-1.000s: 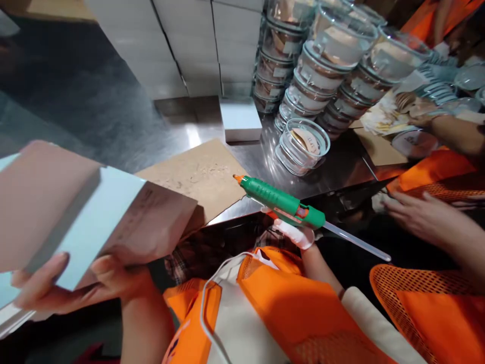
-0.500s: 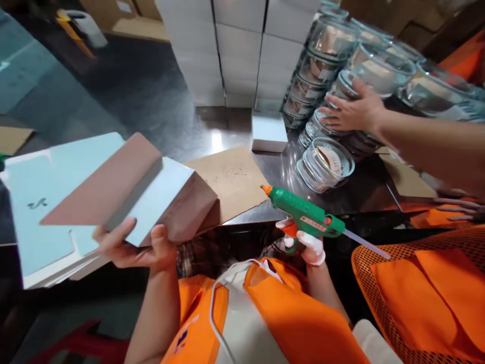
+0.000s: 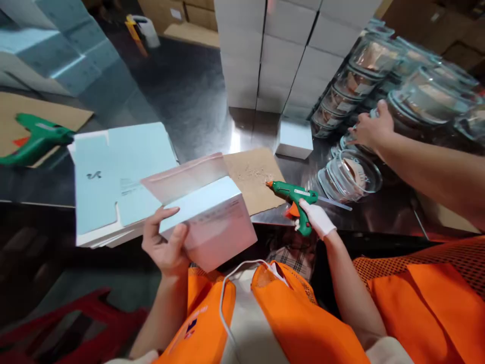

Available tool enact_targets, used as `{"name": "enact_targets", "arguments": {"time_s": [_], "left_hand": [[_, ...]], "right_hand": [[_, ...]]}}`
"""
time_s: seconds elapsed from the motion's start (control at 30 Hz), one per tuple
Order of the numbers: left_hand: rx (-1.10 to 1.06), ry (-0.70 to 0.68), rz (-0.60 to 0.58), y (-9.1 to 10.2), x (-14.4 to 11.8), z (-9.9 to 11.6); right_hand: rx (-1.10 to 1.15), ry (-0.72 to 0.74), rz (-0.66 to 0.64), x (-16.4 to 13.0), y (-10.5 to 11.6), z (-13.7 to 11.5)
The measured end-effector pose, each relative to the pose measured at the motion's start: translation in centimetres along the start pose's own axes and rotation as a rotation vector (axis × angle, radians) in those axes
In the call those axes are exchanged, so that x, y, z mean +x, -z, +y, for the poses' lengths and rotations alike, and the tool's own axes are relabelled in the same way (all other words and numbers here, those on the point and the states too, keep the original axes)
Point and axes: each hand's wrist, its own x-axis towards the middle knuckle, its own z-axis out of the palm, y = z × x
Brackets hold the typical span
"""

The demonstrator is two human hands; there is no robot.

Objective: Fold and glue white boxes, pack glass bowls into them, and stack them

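My left hand (image 3: 164, 242) grips a light-coloured cardboard box (image 3: 223, 227) with a long flap standing open on its far left side. In my gloved right hand (image 3: 316, 217) is a green glue gun (image 3: 293, 193) with an orange trigger and a clear glue stick out of its back. Its orange nozzle points left, over the brown cardboard sheet (image 3: 253, 174), close to that sheet's right edge. Left of the box lies a stack of flat pale blue cartons (image 3: 125, 177), the top one with a handwritten mark.
A second green glue gun (image 3: 38, 139) lies at far left. Stacked white boxes (image 3: 280, 55) stand at the back, with one small white box (image 3: 294, 136) in front. A co-worker's hand (image 3: 373, 126) touches piled glass containers (image 3: 428, 96); more glass bowls (image 3: 350, 174) sit nearer.
My left hand has moved right and turned the box so its printed side shows. The glue gun has swung level, its nozzle now over the cardboard sheet. The view has shifted left.
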Motion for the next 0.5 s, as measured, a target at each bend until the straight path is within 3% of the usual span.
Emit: {"name": "enact_targets", "arguments": {"time_s": [0.1,0.2,0.27,0.3,0.37,0.43,0.5], "left_hand": [[0.0,-0.016,0.104,-0.2,-0.4,0.2],[-0.053,-0.003,0.006,-1.2,-0.9,0.5],[-0.13,0.055,-0.1,-2.1,-1.5,0.8],[-0.173,0.095,-0.164,-2.6,-1.9,1.0],[-0.253,0.166,-0.301,-3.7,-2.8,1.4],[-0.322,0.206,-0.421,-4.4,-3.6,1.7],[-0.354,0.221,-0.483,-4.8,-4.2,1.9]], "right_hand": [[-0.264,-0.027,0.127,-0.5,1.4,-0.7],[-0.584,0.001,0.324,-2.0,1.3,-1.9],[-0.483,0.149,0.426,-3.5,0.1,-2.8],[-0.302,0.25,0.404,-4.2,-0.8,-3.3],[0.073,0.405,0.193,-5.3,-2.6,-4.3],[0.294,0.402,-0.093,-5.6,-4.2,-5.1],[0.395,0.316,-0.243,-5.3,-5.2,-5.4]]}}
